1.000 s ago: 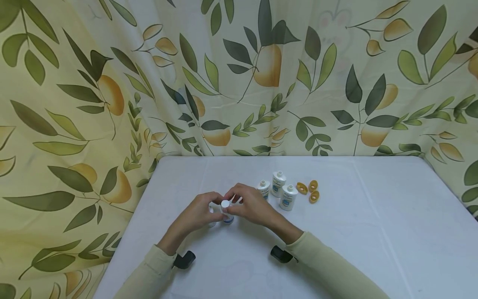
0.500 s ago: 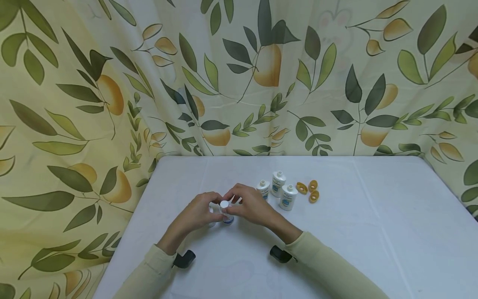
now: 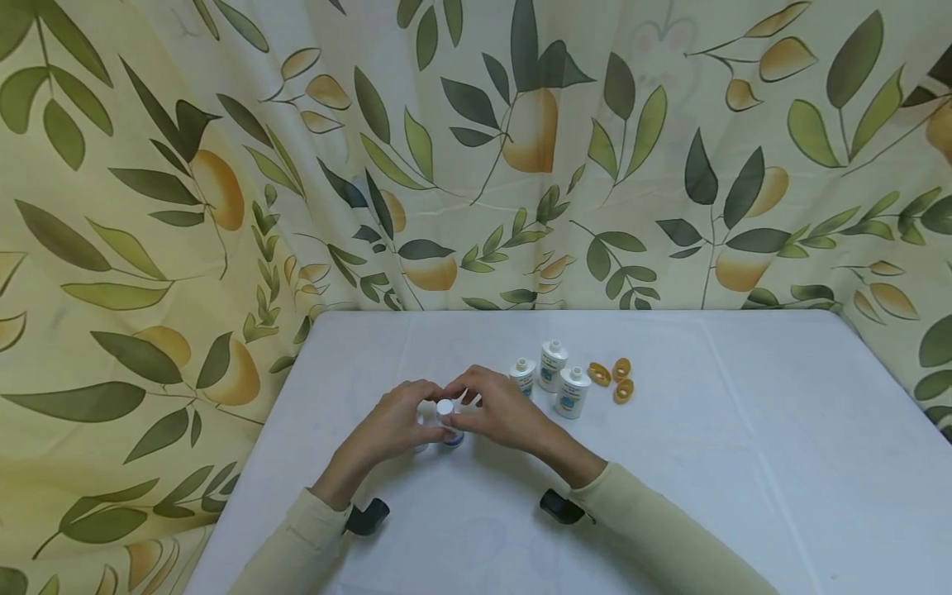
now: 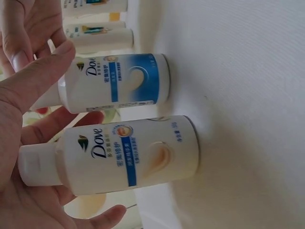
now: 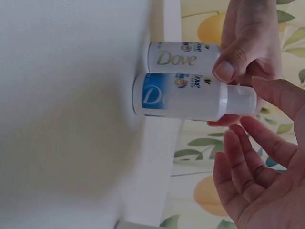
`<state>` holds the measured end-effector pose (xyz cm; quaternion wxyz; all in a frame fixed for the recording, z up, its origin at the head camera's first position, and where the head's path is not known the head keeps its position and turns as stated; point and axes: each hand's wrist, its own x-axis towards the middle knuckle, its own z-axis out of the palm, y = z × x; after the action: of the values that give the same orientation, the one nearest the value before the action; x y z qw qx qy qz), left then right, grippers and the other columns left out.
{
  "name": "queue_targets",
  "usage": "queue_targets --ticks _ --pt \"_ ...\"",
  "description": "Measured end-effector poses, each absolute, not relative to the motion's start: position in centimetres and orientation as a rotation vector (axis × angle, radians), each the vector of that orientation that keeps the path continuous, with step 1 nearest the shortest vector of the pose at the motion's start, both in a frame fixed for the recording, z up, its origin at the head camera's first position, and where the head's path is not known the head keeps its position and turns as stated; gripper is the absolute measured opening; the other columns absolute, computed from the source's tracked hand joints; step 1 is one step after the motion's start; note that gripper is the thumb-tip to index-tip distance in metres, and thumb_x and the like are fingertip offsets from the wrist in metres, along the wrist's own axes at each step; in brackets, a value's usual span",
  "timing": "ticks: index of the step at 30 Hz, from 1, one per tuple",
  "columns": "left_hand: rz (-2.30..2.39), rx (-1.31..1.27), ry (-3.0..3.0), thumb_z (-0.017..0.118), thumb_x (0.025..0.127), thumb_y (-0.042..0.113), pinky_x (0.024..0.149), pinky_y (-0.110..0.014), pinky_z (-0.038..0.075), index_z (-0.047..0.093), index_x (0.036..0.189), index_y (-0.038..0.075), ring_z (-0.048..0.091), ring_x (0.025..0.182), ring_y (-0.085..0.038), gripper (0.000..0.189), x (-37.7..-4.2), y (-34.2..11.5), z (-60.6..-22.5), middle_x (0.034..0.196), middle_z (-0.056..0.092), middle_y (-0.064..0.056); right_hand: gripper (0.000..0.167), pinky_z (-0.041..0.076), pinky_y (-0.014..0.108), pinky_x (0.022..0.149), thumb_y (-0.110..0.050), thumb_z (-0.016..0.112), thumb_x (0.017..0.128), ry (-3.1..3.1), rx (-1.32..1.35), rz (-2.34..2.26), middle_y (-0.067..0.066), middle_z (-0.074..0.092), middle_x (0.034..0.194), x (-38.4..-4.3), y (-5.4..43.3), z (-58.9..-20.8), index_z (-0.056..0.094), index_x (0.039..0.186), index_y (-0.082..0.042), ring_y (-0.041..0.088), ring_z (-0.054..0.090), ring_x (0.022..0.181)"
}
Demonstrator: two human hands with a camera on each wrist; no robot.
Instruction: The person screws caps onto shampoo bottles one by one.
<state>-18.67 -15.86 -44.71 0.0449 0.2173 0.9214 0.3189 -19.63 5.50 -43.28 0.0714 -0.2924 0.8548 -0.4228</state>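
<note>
Both hands meet at a small white Dove bottle with a blue lower label (image 4: 143, 78), standing upright on the table. My left hand (image 3: 394, 421) grips its upper body between thumb and fingers. At its white cap (image 5: 241, 100), the thumb and index finger of my right hand (image 3: 498, 405) pinch from either side, the other fingers loosely bent. A second Dove bottle, mostly white with a capped top (image 4: 128, 160), stands right beside it under the left palm. In the head view the left hand hides most of this second bottle.
Beyond the right hand stand three white bottles with bare necks, a near one (image 3: 572, 395), a far one (image 3: 552, 368) and a left one (image 3: 523, 376). Three amber oval pieces with holes (image 3: 623, 391) lie to their right on the white table (image 3: 706, 463). A patterned curtain (image 3: 476, 248) hangs behind.
</note>
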Motion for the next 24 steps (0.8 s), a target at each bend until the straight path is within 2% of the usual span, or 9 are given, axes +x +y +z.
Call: queue_targets --ticks 6,9,16,20,24 --pt "0.976 0.7 2.844 0.087 0.081 0.034 0.099 -0.056 0.048 0.07 0.116 0.013 0.061 0.114 -0.025 0.043 -18.6 -15.5 -44.1 0.114 0.07 0.001 0.035 0.057 0.041 0.09 -0.028 0.08 0.088 2.6 -0.872 -1.208 -0.001 0.065 0.115 -19.1 6.4 -42.0 0.071 0.12 -0.015 0.02 0.064 0.104" --pt "0.985 0.719 2.849 0.085 0.083 0.034 0.1 -0.053 0.049 0.07 0.116 0.01 0.062 0.115 -0.025 0.043 -18.8 -15.3 -43.7 0.114 0.07 -0.001 0.037 0.057 0.04 0.089 -0.029 0.08 0.089 2.634 -0.881 -1.169 -0.002 0.065 0.116 -18.9 6.9 -41.4 0.071 0.122 -0.015 0.018 0.064 0.104" --pt "1.046 0.721 2.831 0.086 0.082 0.037 0.1 -0.046 0.052 0.069 0.117 0.011 0.062 0.115 -0.023 0.047 -19.3 -14.4 -42.6 0.116 0.068 -0.002 0.036 0.058 0.041 0.088 -0.029 0.081 0.088 2.694 -0.91 -1.167 -0.001 0.066 0.114 -18.8 8.3 -40.3 0.071 0.119 -0.015 0.018 0.065 0.102" --pt "1.114 0.776 2.809 0.086 0.083 0.032 0.099 -0.05 0.053 0.067 0.121 0.009 0.063 0.115 -0.024 0.049 -19.5 -13.6 -42.2 0.117 0.068 -0.003 0.036 0.059 0.038 0.088 -0.029 0.081 0.087 2.729 -0.919 -1.179 -0.001 0.067 0.112 -18.7 9.1 -39.6 0.071 0.118 -0.013 0.019 0.067 0.101" --pt "1.177 0.811 2.784 0.086 0.083 0.027 0.099 -0.049 0.053 0.064 0.124 0.009 0.062 0.115 -0.024 0.05 -19.7 -12.7 -42.1 0.118 0.068 -0.005 0.036 0.059 0.043 0.089 -0.027 0.081 0.088 2.754 -0.92 -1.19 0.003 0.069 0.112 -18.6 10.2 -39.0 0.07 0.119 -0.013 0.021 0.067 0.101"
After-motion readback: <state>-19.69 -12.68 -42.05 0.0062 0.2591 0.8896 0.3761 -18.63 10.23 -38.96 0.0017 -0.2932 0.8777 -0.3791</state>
